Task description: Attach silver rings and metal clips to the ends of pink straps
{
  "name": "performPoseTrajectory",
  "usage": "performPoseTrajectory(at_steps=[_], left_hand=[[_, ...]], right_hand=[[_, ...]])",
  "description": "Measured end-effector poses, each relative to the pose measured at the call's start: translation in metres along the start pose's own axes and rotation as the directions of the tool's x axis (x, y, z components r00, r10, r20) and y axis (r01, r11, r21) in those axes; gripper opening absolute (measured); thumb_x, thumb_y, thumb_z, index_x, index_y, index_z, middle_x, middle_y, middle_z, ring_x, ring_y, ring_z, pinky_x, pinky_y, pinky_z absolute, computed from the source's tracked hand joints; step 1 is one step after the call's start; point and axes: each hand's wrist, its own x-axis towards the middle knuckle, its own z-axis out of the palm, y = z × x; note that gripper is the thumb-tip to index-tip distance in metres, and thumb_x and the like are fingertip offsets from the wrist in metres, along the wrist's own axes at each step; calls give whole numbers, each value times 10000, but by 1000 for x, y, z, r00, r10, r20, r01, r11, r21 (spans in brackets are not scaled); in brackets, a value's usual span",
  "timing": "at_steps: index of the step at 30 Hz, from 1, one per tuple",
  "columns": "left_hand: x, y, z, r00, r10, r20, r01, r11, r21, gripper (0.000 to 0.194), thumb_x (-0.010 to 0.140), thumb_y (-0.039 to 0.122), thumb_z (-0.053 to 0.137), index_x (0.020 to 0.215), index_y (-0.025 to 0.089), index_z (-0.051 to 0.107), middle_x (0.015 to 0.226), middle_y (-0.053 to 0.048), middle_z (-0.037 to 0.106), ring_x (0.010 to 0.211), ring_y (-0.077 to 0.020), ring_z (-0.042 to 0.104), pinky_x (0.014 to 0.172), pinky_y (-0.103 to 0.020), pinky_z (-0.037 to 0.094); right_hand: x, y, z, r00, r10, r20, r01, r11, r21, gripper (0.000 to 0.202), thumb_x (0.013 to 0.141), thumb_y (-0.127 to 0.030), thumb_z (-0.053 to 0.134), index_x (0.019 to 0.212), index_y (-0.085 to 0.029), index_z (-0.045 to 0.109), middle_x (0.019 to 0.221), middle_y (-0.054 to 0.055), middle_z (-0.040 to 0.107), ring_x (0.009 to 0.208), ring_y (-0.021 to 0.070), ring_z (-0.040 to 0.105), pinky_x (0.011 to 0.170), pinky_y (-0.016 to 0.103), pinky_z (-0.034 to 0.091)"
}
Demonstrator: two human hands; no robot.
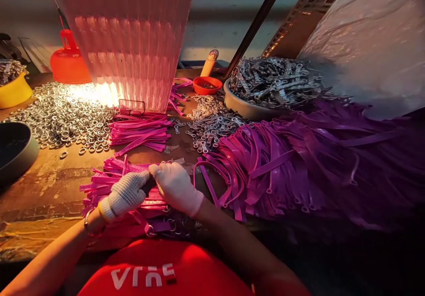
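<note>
My left hand [128, 193], in a dotted white glove, is closed on a small dark object [149, 184] too hidden to name. Against its other side presses my right hand [175, 185], in a plain white glove, its fingers closed. Both hands meet over a pile of pink straps [96, 190] at the table's front edge. A few straps with metal rings [150, 230] hang below the hands. Behind them lies a second pink strap bundle [141, 132].
Loose metal rings [76, 114] cover the back left, under a red lamp [69, 59]. A ribbed clear panel [133, 39] stands behind. Metal clasps [275, 81] fill a grey basin [241, 103]. Purple straps [282, 163] heap at right. A dark bowl [20, 154] stands left.
</note>
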Motion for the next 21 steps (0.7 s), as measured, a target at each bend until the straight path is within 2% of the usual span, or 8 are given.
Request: performPoseTrajectory(at_steps=[3,5,8,10,13,17,21], left_hand=[[-2,-10,0,998,-57,13,58,991,-121,132,834,185,529,787,162,650,681,-21,654,612,-142,542,588,-259,403],[-4,-12,0,994,-97,-43,86,975,-203,198,880,238,507,764,155,645,628,-16,621,578,-134,524,563,-253,393],[-9,-9,4,986,-79,-147,55,986,-157,217,886,267,517,761,152,653,638,-18,627,579,-133,521,562,-251,378],[-12,-4,8,984,-36,-177,25,998,-61,190,862,240,528,750,151,654,672,-30,652,612,-145,537,583,-258,377],[-18,-1,12,980,-9,-200,25,997,78,201,861,221,529,716,152,651,683,-40,661,638,-161,544,598,-270,363],[-21,-1,13,993,-33,-116,49,989,138,221,890,215,516,756,154,681,704,-41,680,649,-166,572,594,-266,351],[-16,0,8,999,-26,-33,30,992,123,278,927,254,496,729,165,668,678,-29,667,628,-154,567,579,-253,342]], right_hand=[[4,-2,-8,993,73,88,-82,991,102,283,963,-117,444,1214,-157,568,944,88,667,830,233,589,716,355,368],[9,-1,-18,978,92,186,-129,973,193,375,958,-166,501,1333,-159,510,1049,104,689,924,238,628,754,336,409],[17,3,-31,919,107,378,-214,943,254,506,950,-302,575,1416,-149,450,1024,111,735,921,249,682,731,313,442],[21,5,-34,876,128,465,-259,938,229,404,947,-342,578,1309,-164,547,939,95,755,862,250,709,682,298,436],[21,4,-30,860,106,500,-231,953,196,212,947,-307,555,1079,-168,647,901,102,763,830,249,727,646,289,424],[13,0,-19,877,6,480,-116,973,200,322,973,-406,521,1034,-127,668,849,152,761,787,275,730,630,309,422],[9,1,-17,884,-49,466,-51,979,199,355,966,-444,536,1013,-125,684,822,145,759,738,271,718,591,305,366]])
